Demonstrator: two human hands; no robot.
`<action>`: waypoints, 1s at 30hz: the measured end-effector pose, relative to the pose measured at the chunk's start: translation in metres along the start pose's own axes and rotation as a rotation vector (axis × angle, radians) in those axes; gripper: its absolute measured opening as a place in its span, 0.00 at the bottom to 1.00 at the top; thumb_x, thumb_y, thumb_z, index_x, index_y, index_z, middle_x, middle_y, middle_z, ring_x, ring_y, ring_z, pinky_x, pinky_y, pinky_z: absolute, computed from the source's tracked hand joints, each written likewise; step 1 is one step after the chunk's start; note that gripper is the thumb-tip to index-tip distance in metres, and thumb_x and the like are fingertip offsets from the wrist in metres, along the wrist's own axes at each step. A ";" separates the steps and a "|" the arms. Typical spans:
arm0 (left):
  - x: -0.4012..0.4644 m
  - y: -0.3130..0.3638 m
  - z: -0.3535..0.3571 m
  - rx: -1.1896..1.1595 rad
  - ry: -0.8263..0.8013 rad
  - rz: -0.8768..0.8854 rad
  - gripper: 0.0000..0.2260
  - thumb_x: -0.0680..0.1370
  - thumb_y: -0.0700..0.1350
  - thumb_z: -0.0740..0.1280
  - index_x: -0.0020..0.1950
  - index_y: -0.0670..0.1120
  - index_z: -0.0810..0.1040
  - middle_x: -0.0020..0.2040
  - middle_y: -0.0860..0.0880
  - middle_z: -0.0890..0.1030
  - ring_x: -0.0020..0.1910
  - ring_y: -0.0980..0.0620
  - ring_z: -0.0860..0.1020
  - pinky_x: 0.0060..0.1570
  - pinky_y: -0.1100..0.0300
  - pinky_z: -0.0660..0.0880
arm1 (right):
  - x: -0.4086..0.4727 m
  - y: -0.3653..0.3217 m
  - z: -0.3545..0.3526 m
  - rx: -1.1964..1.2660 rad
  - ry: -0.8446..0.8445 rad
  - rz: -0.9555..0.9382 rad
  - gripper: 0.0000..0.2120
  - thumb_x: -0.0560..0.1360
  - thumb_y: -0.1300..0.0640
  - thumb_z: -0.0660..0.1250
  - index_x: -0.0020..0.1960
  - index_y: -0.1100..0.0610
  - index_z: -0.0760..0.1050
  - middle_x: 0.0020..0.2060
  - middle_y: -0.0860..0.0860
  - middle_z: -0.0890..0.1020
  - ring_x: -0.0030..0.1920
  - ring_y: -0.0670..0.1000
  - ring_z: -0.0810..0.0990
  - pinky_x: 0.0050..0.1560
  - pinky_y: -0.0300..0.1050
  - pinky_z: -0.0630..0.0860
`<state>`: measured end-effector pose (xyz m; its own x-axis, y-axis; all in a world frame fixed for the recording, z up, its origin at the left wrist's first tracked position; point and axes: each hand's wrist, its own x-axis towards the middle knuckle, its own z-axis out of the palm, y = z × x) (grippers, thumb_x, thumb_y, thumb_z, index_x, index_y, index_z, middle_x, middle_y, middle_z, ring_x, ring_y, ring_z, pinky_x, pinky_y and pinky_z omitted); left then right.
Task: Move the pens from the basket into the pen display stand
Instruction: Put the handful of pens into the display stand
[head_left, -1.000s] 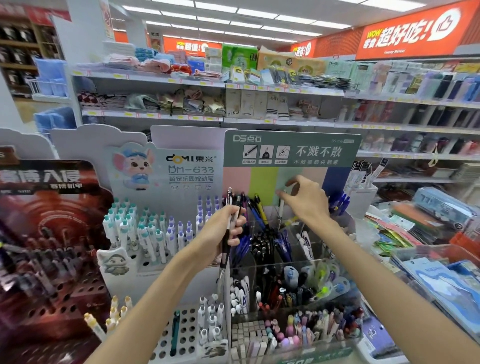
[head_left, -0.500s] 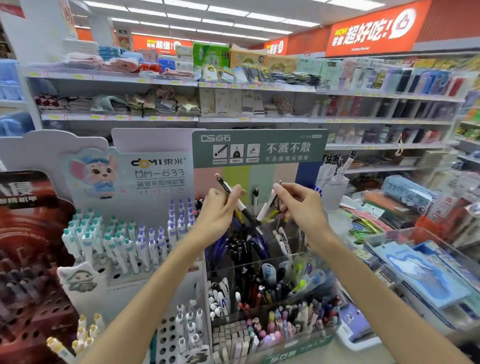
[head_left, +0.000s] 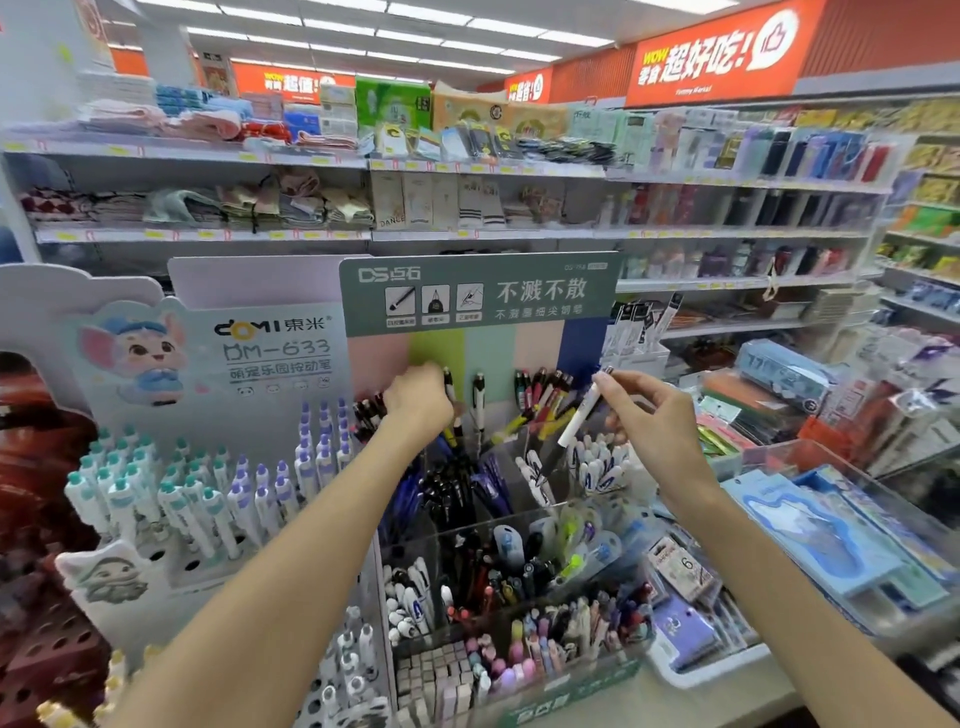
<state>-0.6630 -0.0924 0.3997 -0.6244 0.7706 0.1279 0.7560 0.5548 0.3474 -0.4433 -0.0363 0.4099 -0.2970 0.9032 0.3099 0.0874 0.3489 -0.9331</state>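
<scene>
The clear tiered pen display stand (head_left: 470, 530) with a green header card stands in front of me, its compartments full of pens. My left hand (head_left: 418, 402) grips a dark pen (head_left: 448, 383) that stands nearly upright among the pens of the back row. My right hand (head_left: 647, 421) pinches a white pen (head_left: 581, 413) near its dark top end. That pen hangs tilted above the stand's back right compartment. No basket is plainly in view.
A white stand (head_left: 171, 499) with rows of teal and purple capped pens is at the left. A white tray (head_left: 691, 670) with small packs and a clear box (head_left: 841, 525) of blue items lie at the right. Stocked store shelves (head_left: 467, 234) run behind.
My left hand has turned its pen from tilted to nearly upright and lowered it into the back row. My right hand has drawn away to the right with the white pen.
</scene>
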 end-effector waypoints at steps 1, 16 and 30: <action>0.002 0.001 0.004 0.027 -0.016 -0.010 0.15 0.77 0.49 0.69 0.57 0.40 0.74 0.57 0.41 0.78 0.58 0.40 0.76 0.50 0.53 0.72 | 0.000 0.000 -0.001 -0.012 -0.001 -0.007 0.06 0.76 0.52 0.67 0.50 0.53 0.79 0.33 0.49 0.79 0.27 0.40 0.74 0.32 0.35 0.74; -0.007 -0.018 -0.003 -0.023 0.212 0.096 0.14 0.76 0.53 0.67 0.60 0.50 0.77 0.54 0.47 0.82 0.53 0.41 0.79 0.50 0.51 0.75 | 0.040 -0.009 0.015 -0.021 0.008 -0.124 0.06 0.76 0.56 0.69 0.50 0.58 0.80 0.42 0.51 0.84 0.43 0.51 0.84 0.50 0.45 0.81; -0.073 -0.052 -0.024 -0.328 0.012 0.081 0.05 0.77 0.52 0.65 0.52 0.56 0.78 0.38 0.57 0.84 0.36 0.63 0.81 0.45 0.55 0.79 | 0.077 0.028 0.099 -0.657 -0.185 -0.130 0.15 0.71 0.45 0.72 0.51 0.53 0.82 0.49 0.54 0.84 0.52 0.58 0.81 0.51 0.49 0.78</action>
<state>-0.6610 -0.1852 0.3941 -0.5686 0.8032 0.1780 0.7009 0.3597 0.6159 -0.5579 0.0185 0.3897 -0.4960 0.8067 0.3213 0.5805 0.5833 -0.5682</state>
